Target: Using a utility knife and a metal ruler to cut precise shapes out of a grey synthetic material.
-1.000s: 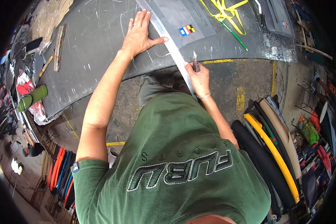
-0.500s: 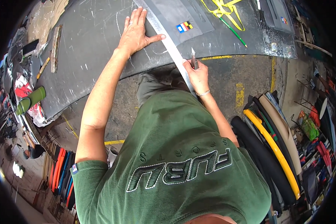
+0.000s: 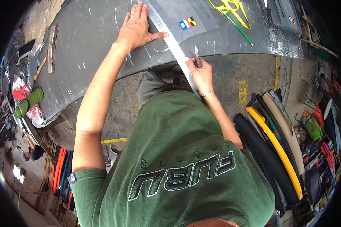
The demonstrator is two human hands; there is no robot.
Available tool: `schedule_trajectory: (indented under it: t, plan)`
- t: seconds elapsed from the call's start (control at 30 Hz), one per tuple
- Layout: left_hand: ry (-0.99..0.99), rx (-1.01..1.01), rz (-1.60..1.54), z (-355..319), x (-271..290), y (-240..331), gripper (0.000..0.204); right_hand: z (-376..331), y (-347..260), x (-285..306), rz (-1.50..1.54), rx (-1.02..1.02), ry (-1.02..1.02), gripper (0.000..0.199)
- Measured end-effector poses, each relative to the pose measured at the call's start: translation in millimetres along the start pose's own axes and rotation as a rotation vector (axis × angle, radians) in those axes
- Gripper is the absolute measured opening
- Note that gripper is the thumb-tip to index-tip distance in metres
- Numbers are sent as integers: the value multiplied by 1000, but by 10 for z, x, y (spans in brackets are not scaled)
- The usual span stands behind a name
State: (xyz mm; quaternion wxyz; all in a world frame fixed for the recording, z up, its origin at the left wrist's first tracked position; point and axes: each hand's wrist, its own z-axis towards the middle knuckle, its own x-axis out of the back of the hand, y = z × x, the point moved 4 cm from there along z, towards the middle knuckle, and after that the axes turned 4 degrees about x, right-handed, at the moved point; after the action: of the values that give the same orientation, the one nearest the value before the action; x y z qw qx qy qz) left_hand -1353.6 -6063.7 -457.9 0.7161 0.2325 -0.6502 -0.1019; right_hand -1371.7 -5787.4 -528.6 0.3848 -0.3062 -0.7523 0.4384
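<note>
Head camera, and straight to the long pale straightedge (image 3: 176, 50), running slantwise between the two hands, from the top of the view, across the dark worktable (image 3: 87, 45), past its near edge and down to the green shirt (image 3: 189, 132). On its left side we have the left hand (image 3: 136, 32), palm down, fingers reaching forward on the tabletop just beside the straightedge, thumb stretched out sideways and laid on the strip itself. Over on the other side, lower down by the table's near edge, comes the right hand (image 3: 202, 75), curled around a cutter knife (image 3: 197, 59), blade pointing away from the body, thumb up against the straightedge; whether the blade tip touches anything, I can't tell from up here. Look to the right of the strip's upper stretch: a grey sheet (image 3: 201, 13) lies flat alongside it, ahead of the right hand, wearing a small colourful patch (image 3: 188, 23). Farther right, a green pencil (image 3: 238, 29) points toward the near edge, with a loose tangle of yellow tape (image 3: 231, 7) just beyond. And out on the left side of the table, a wooden strip (image 3: 53, 47), well apart from both hands.
</note>
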Motion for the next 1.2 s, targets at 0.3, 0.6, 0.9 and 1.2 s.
schedule_trajectory:
  t: [0.3, 0.6, 0.9, 1.2]
  plan:
    - [87, -72, 33, -115, -96, -188, 122, -7, -611, 497, -409, 230, -196, 51]
    - [73, 9, 176, -82, -323, -264, 119, 672, -1387, -319, -393, 719, -207, 60]
    - [-476, 341, 445, 119, -15, 69, 111, 1071, -1417, -697, -514, 666, -198, 47]
    - [249, -36, 99, -60, -45, -34, 107, 1056, -1418, -718, -546, 676, -209, 50]
